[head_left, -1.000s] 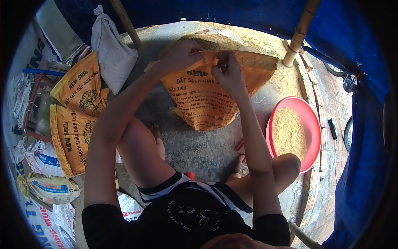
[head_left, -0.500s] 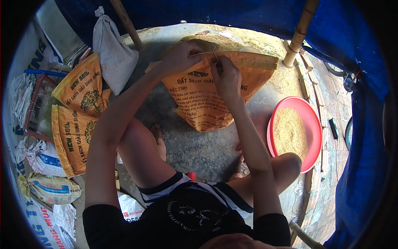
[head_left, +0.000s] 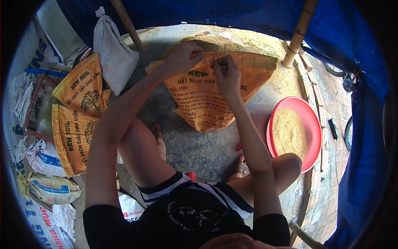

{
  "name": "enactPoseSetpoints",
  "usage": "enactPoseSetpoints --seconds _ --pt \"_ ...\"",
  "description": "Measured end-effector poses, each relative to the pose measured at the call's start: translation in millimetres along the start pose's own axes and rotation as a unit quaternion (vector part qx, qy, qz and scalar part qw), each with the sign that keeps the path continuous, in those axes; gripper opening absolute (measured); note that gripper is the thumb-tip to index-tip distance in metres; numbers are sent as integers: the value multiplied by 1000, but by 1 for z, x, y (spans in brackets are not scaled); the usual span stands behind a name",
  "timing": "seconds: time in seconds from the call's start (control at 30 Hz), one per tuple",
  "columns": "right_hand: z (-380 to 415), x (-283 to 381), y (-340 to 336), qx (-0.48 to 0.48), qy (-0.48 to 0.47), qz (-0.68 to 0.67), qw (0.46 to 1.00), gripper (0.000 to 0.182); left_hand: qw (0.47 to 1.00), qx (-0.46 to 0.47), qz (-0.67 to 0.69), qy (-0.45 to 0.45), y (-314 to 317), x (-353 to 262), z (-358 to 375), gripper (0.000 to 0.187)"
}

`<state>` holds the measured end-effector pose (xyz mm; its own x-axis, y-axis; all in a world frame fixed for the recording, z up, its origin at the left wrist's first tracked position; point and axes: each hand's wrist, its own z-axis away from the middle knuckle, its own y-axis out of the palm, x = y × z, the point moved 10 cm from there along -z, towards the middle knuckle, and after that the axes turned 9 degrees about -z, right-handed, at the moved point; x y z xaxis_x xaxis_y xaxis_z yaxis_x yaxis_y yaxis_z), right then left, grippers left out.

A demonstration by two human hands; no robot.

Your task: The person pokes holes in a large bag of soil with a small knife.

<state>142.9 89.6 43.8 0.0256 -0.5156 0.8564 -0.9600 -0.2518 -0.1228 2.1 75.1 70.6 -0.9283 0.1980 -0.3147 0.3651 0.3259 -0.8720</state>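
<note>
An orange printed soil bag stands on the ground in front of me, its top edge running across between my hands. My left hand is closed at the upper left of that edge, pinching the bag. Close by on the right, my right hand is closed around a thin needle-like stick, which points upward above the bag's edge. The lower part of the stick is hidden in the fingers. A line of stitching or a seam shows along the bag's top right edge.
A pink basin of yellowish grain or husks stands at the right. A tied white sack and more orange bags lie left. Bamboo poles and a blue tarp stand behind; loose husks cover the ground there.
My right hand has shifted slightly to the right, and the thin stick has swung from leaning left to upright. The left hand stays nearly in place on the bag.
</note>
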Motion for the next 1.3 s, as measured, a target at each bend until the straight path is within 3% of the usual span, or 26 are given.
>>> enactPoseSetpoints --seconds 0.23,0.3,0.4,0.57,0.77,0.83,0.9,1.0,1.13,1.3 --pt "-6 20 -3 40 -50 27 998 19 999 -10 38 -12 -1 4 3 27" --pt "-6 26 -2 40 -92 47 994 23 984 -140 30 102 -27 -26 9 24" --pt "-3 38 0 38 -152 80 984 30 981 -108 -70 143 -25 -53 11 23" --pt "2 53 5 33 -186 82 979 31 982 -116 -80 128 -20 -52 9 18" --pt "-5 32 -18 -32 -116 106 987 19 993 -88 -45 58 -20 -24 3 20" --pt "-6 3 -11 33 5 90 995 17 996 -72 -46 29 -20 -16 2 21" --pt "-3 -5 -7 31 11 95 995 17 999 -33 33 -12 -15 -4 3 24" --pt "1 -18 -3 33 32 99 994 18 999 -17 15 -23 -13 -2 4 25" --pt "1 -30 4 34 41 56 997 18 1000 -13 15 -10 -17 -11 10 23" --pt "1 -36 6 19 118 -40 992 19 987 -94 -63 117 -29 -42 19 13"
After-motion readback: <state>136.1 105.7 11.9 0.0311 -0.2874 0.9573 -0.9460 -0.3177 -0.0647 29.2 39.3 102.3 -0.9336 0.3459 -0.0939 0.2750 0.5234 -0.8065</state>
